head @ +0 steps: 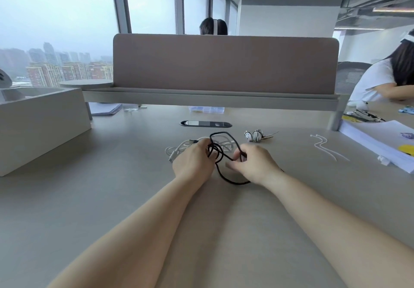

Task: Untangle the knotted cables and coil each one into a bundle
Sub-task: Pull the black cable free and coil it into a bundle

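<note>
Black cable (215,151) lies knotted in loose loops at the middle of the grey desk (112,198), with the brown divider panel (224,63) at its 12 o'clock. The left hand (192,162) curls its fingers around the knot from 9 o'clock. The right hand (257,164) pinches a strand at 3 o'clock. White cable (181,148) lies tangled at 10 o'clock, partly behind the left hand. White zip ties (324,147) lie at 3 o'clock, well apart, and two small striped bundles (254,135) sit at 2 o'clock.

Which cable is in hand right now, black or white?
The black cable: left hand and right hand both grip its loops. The white cable lies on the desk beyond the left hand.
</note>
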Demonstrator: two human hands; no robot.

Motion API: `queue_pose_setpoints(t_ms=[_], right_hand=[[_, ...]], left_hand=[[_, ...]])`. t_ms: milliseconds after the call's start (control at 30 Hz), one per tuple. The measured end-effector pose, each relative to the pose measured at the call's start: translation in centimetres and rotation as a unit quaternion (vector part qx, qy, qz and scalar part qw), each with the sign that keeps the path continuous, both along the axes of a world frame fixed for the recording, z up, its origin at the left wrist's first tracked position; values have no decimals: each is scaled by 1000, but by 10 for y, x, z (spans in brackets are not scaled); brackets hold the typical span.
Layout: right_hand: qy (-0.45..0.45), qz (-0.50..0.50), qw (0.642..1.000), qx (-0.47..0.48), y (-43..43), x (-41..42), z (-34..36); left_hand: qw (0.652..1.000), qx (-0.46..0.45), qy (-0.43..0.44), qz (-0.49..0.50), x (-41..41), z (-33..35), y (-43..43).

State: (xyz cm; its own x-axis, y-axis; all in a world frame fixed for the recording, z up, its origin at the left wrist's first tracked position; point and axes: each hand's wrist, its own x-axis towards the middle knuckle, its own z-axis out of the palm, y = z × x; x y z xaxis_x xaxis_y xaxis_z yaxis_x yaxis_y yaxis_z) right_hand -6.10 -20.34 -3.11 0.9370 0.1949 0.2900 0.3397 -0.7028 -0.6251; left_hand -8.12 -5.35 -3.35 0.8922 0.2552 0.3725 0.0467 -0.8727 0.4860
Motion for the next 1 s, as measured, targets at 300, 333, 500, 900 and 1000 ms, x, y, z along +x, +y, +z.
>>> queue_pose_setpoints(t_ms=[300,333,500,900,1000], right_hand=[[-60,68,973,212,4,-11,13],[-50,68,966,246,3,-11,15],[-14,32,922,387,-2,-11,21],[82,-18,965,247,-9,4,8],[84,-2,987,137,-4,5,-2]], left_hand=[[994,-87,64,29,9,-2,17],[993,-101,61,28,10,-3,17],[979,-202,26,-6,12,-4,19],[673,-680,-11,-290,-3,24,10],[637,-742,-68,-199,3,22,17]])
